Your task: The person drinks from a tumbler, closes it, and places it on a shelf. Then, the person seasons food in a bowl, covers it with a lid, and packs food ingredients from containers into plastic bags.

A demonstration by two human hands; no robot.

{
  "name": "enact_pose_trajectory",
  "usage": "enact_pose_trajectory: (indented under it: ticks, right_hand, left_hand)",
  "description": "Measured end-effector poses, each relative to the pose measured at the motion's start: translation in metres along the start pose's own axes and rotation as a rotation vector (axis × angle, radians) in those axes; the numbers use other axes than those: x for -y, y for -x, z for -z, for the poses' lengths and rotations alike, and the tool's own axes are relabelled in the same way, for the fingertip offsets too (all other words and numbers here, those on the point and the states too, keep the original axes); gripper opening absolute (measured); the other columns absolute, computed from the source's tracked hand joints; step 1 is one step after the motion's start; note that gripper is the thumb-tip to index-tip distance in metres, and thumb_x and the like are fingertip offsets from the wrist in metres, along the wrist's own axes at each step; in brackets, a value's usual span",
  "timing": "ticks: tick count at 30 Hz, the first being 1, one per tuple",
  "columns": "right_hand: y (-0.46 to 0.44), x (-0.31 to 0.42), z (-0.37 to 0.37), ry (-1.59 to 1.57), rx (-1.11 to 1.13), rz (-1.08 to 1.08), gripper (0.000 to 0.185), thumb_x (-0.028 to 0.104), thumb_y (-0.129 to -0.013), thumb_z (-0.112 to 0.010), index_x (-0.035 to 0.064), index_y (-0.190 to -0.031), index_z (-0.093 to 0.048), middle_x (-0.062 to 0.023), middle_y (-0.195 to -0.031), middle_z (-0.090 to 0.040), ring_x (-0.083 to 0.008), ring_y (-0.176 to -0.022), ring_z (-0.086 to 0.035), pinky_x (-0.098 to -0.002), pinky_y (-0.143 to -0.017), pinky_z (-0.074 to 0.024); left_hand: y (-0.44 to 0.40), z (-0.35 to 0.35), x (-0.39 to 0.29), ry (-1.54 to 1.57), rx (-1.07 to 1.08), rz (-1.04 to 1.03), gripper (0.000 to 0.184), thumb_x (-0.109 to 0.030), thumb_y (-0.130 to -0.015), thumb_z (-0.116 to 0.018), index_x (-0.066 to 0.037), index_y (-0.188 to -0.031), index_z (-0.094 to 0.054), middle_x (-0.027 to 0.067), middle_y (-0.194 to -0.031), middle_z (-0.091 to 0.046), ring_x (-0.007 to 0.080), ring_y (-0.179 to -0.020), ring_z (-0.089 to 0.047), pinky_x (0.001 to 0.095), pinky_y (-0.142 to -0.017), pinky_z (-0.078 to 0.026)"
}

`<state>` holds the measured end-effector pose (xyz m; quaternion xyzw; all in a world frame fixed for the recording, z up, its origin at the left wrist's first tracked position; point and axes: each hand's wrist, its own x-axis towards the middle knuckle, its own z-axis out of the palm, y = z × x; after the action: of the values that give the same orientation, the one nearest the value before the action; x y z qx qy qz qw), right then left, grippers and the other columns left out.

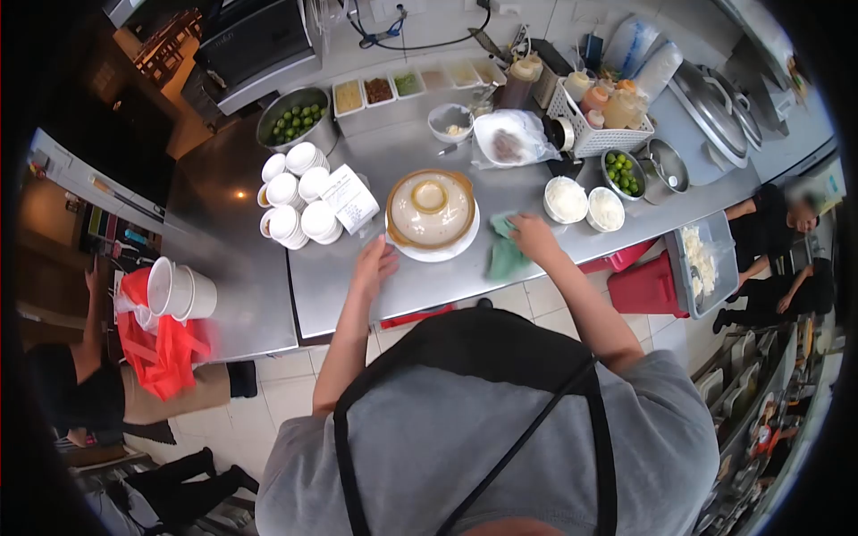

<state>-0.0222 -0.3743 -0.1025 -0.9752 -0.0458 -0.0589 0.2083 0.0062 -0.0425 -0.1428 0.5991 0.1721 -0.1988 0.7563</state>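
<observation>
A lidded clay pot [432, 209], cream with a brown rim, stands on a white plate [451, 253] at the middle of the steel counter. Beside the plate's left edge is my left hand [373, 268], open with its fingers stretched out; whether a fingertip touches the rim I cannot tell. To the right of the pot, my right hand [534, 239] grips a green cloth [507, 256] that hangs down toward the counter's front edge. Two white bowls of shredded white food, a nearer bowl [606, 209] and another bowl [566, 200], sit just beyond that hand.
Stacked white lidded cups [302, 198] and a printed receipt [349, 198] lie left of the pot. Behind are a basin of green limes [298, 121], a condiment rack [407, 103] and a white basket of bottles [599, 134]. Other people stand at both sides.
</observation>
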Motion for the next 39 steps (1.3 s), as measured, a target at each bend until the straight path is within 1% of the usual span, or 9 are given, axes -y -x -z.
enact_pose_trajectory:
  ticks: [3,8,10,20,29,31,35,37,39]
  right_hand:
    - [-0.001,0.015,-0.05,0.594,0.268,0.14,0.022,0.008,-0.076,-0.05,0.0005,-0.095,-0.058,-0.0183,-0.102,-0.054,-0.0377,-0.095,-0.052,-0.043,-0.074,-0.0466]
    - [0.021,0.054,-0.075,0.162,0.309,0.336,0.017,0.01,-0.069,-0.055,0.0068,-0.082,-0.065,-0.0108,-0.099,-0.054,-0.0289,-0.095,-0.051,-0.0373,-0.08,-0.0418]
    - [0.018,0.041,-0.06,-0.27,0.332,0.77,0.017,0.007,-0.065,-0.055,0.0122,-0.077,-0.066,-0.0062,-0.098,-0.053,-0.0271,-0.093,-0.049,-0.0345,-0.081,-0.0412]
    - [0.035,-0.103,0.048,0.101,0.819,0.357,0.011,0.004,-0.064,-0.057,0.0124,-0.068,-0.064,-0.0092,-0.089,-0.054,-0.0294,-0.084,-0.051,-0.0354,-0.072,-0.0443]
    - [-0.054,-0.044,0.095,0.205,0.512,0.461,0.026,0.007,-0.064,-0.066,0.0115,-0.09,-0.066,-0.008,-0.1,-0.056,-0.0289,-0.096,-0.05,-0.0338,-0.079,-0.0451]
    - [-0.088,-0.029,0.119,-0.27,0.412,0.577,0.027,0.012,-0.066,-0.067,0.0079,-0.093,-0.065,-0.0095,-0.101,-0.057,-0.0278,-0.097,-0.052,-0.0372,-0.08,-0.0448]
    - [-0.169,0.007,0.124,-0.579,0.36,0.45,0.023,0.014,-0.074,-0.065,0.0022,-0.093,-0.063,-0.0101,-0.087,-0.063,-0.0188,-0.079,-0.06,-0.0286,-0.071,-0.0473]
    - [-0.215,0.029,0.095,-0.665,0.22,0.517,0.019,0.013,-0.073,-0.06,0.003,-0.089,-0.064,-0.0155,-0.083,-0.063,-0.0294,-0.075,-0.061,-0.0337,-0.069,-0.0473]
    - [-0.274,0.042,0.038,-0.587,0.272,0.459,0.019,0.016,-0.075,-0.064,0.0022,-0.088,-0.064,-0.0078,-0.075,-0.064,-0.0149,-0.068,-0.06,-0.0247,-0.062,-0.0467]
  left_hand:
    - [-0.007,-0.003,-0.007,0.068,0.136,0.14,0.053,-0.04,-0.084,-0.053,-0.001,-0.117,-0.042,0.0161,-0.112,-0.047,0.0255,-0.099,-0.051,0.0396,-0.085,-0.045]
    - [-0.014,-0.013,-0.008,-0.001,0.119,0.084,0.041,-0.034,-0.085,-0.055,-0.002,-0.109,-0.049,0.012,-0.098,-0.054,0.0216,-0.088,-0.055,0.0355,-0.082,-0.047]
    - [-0.014,-0.02,-0.01,0.014,0.13,0.084,0.041,-0.033,-0.084,-0.056,-0.001,-0.108,-0.049,0.0121,-0.098,-0.053,0.0232,-0.087,-0.055,0.0355,-0.08,-0.047]
    - [-0.027,-0.062,-0.011,0.027,0.107,0.087,0.039,-0.029,-0.084,-0.057,0.001,-0.107,-0.049,0.0115,-0.096,-0.056,0.0217,-0.088,-0.056,0.0341,-0.079,-0.048]
    - [-0.018,-0.098,-0.004,0.063,0.073,0.065,0.044,-0.036,-0.086,-0.053,0.002,-0.106,-0.047,0.0139,-0.101,-0.054,0.0221,-0.094,-0.055,0.0344,-0.083,-0.047]
    - [-0.007,-0.095,-0.002,0.139,0.045,0.08,0.051,-0.039,-0.085,-0.052,0.003,-0.113,-0.044,0.0158,-0.105,-0.052,0.0225,-0.095,-0.055,0.0347,-0.084,-0.047]
    - [0.022,-0.076,0.006,0.062,-0.137,0.083,0.055,-0.039,-0.085,-0.053,0.0,-0.122,-0.041,0.0151,-0.104,-0.053,0.0216,-0.092,-0.056,0.0331,-0.079,-0.049]
    - [0.039,-0.053,0.011,-0.002,-0.242,0.123,0.047,-0.035,-0.085,-0.055,-0.001,-0.115,-0.049,0.0119,-0.097,-0.057,0.0196,-0.086,-0.059,0.0306,-0.074,-0.05]
    - [0.052,-0.025,0.024,0.017,-0.34,0.071,0.043,-0.033,-0.084,-0.056,0.0,-0.111,-0.051,0.0111,-0.092,-0.059,0.019,-0.08,-0.06,0.0289,-0.071,-0.05]
